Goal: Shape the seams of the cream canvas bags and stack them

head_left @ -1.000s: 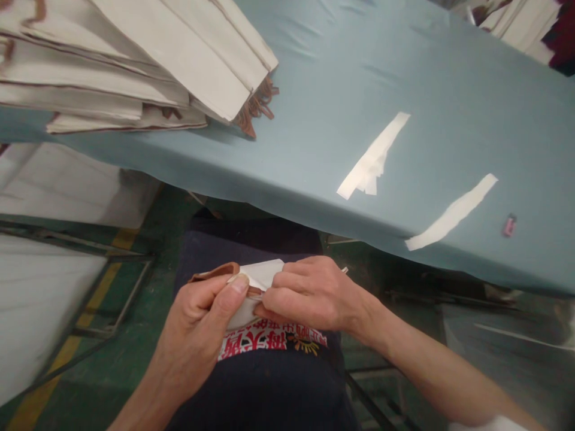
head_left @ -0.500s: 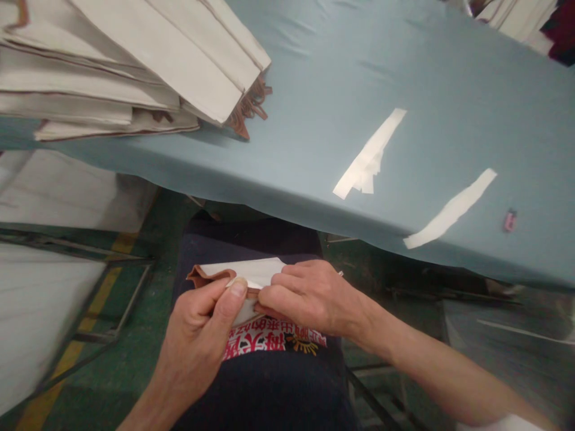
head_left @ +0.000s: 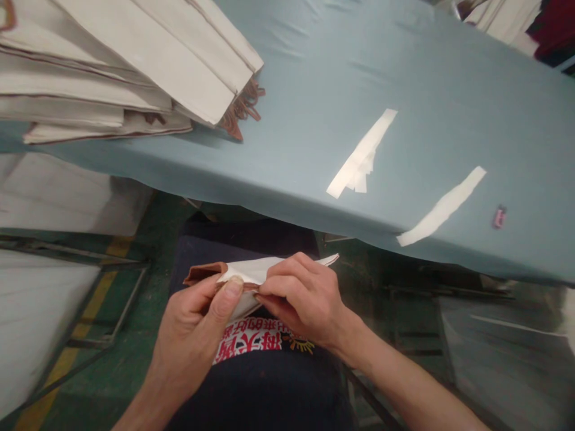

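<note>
Blue-covered table [head_left: 287,131] bearing cloth pile [head_left: 179,54], white strips [head_left: 442,208], pink item [head_left: 498,218]

I see a dark navy apron [head_left: 265,392] on the wearer's front, printed with bold red Chinese characters [head_left: 249,344] edged in white, a smaller red row above them, and a yellow sunburst motif [head_left: 302,345] alongside. I find both forearms [head_left: 389,368] bare.
</note>
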The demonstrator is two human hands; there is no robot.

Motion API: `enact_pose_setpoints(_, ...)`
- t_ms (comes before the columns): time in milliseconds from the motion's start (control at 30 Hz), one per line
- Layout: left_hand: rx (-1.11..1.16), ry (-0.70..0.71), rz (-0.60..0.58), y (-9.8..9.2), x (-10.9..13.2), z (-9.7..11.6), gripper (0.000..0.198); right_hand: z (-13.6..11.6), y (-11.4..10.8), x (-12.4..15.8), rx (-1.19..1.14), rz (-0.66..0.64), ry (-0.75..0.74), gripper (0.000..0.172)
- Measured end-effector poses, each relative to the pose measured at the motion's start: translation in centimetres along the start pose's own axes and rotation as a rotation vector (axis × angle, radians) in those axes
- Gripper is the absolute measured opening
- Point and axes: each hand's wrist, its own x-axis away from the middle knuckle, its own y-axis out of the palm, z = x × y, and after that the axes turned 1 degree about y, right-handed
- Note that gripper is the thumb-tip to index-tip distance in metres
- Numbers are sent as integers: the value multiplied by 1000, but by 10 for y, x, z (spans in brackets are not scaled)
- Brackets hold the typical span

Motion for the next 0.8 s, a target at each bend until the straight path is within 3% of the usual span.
enact_pose_setpoints(167, 17, 67, -97, -2, -8, 3, 41, 2, 0, 0, 20, -40, -42, 14)
enact_pose_setpoints(400, 402, -225, -139, 1, -3, -27, 47, 12, -2, 6, 33, -132, -90, 33)
enact_pose_setpoints(500, 313, -157, -158, -3, -3, -21, 47, 12, -4, 13, -76, -94, -102, 35)
enact_pose_setpoints(633, 31, 97, -78, -8, -7, 2, 35, -4, -10, 9, -175, 12, 274, 18)
enact_pose_setpoints(700, -5, 140, -43, -7, -7, 8, 35, -16, -11, -1, -161, -13, 440, 12)
enact_pose_setpoints(800, 5, 140, -68, -4, -4, 5, 31, -28, -9, -16, -182, -68, 530, 9)
